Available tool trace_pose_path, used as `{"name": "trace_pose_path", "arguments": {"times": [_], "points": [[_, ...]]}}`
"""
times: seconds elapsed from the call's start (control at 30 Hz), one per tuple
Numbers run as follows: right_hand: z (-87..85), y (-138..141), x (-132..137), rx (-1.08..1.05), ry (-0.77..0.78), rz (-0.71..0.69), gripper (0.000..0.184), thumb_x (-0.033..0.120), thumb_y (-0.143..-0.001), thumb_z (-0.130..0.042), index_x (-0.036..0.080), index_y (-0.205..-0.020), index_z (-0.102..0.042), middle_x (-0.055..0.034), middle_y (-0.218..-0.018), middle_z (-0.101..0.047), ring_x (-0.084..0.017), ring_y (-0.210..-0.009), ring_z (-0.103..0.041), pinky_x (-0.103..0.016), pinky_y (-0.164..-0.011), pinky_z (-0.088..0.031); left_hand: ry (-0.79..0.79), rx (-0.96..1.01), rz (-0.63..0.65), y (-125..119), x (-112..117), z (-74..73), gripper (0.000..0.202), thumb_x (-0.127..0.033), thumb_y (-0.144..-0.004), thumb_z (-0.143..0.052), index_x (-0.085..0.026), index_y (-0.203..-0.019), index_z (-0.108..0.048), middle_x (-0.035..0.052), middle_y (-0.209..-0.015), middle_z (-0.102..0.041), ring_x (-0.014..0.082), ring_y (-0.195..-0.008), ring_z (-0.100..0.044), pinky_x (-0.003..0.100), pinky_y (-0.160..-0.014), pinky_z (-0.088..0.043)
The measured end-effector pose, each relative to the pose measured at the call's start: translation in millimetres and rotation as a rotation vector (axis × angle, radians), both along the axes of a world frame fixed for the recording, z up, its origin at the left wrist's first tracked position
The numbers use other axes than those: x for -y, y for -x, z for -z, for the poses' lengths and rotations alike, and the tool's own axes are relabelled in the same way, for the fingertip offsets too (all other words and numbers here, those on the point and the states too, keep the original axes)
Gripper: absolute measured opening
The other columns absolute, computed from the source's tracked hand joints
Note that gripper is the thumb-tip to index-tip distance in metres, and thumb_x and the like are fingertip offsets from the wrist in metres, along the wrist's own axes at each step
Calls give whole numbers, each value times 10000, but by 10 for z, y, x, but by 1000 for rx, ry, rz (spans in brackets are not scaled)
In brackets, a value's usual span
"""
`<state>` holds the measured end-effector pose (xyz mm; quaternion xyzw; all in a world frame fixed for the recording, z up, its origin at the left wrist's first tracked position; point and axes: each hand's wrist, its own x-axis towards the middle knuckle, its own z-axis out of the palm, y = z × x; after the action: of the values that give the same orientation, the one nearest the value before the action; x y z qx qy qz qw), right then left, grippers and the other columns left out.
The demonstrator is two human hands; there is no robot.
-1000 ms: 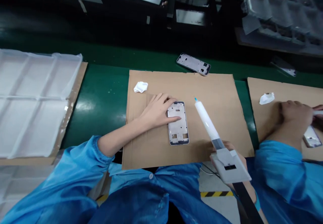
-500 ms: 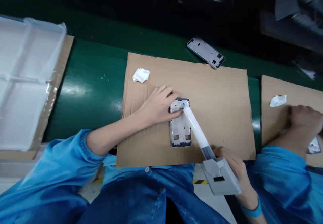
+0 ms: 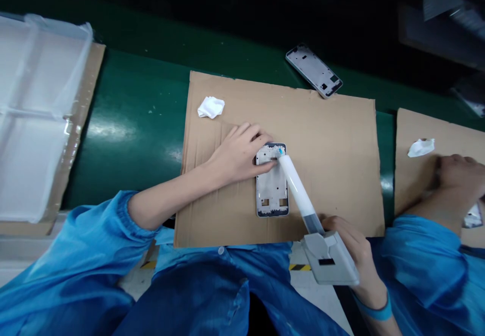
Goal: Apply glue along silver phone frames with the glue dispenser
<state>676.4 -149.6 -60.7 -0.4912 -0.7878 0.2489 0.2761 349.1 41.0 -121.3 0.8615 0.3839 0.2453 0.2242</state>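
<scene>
A silver phone frame [image 3: 271, 187] lies flat on a brown cardboard sheet [image 3: 326, 139]. My left hand [image 3: 238, 154] rests on the frame's upper left corner, fingers pressing it down. My right hand [image 3: 352, 247] grips a glue dispenser [image 3: 303, 202] with a long white syringe barrel and a grey body. Its blue tip touches the top edge of the frame, close to my left fingertips.
A crumpled white wipe [image 3: 211, 107] lies at the cardboard's upper left. Another phone frame [image 3: 314, 70] sits on the green belt [image 3: 140, 108] beyond. White plastic trays [image 3: 34, 108] lie at left. A co-worker's hand [image 3: 456, 177] works on a second cardboard at right.
The dispenser swung left from above the bare cardboard, and its tip came down onto the frame's top edge. My left hand stayed on the frame.
</scene>
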Motion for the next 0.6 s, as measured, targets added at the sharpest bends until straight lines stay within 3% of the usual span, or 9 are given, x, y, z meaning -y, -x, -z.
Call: {"name": "trace_pose_path", "arguments": {"times": [0.33,0.6], "points": [[-49,13,-52,-3,9,-10,89,195,-1058,-699,253,-1125,-689,-41,-924,-743,-236,-759,-756,-359,-658,-652,32,-8,-2,-7,-6,-10,412,-527,-1143,-728,-213,-1407,-766,148,-1387,-772,358,-1267,-676,530,-1127,-560],[-64,62,-60,3,-3,-9,47,222,-1074,-700,243,-1096,-664,-28,-890,-709,-201,-719,-714,-316,-586,-577,35,2,0,-9,-6,7,416,-529,-1152,-729,-205,-1411,-765,154,-1395,-770,358,-1276,-677,533,-1154,-560]]}}
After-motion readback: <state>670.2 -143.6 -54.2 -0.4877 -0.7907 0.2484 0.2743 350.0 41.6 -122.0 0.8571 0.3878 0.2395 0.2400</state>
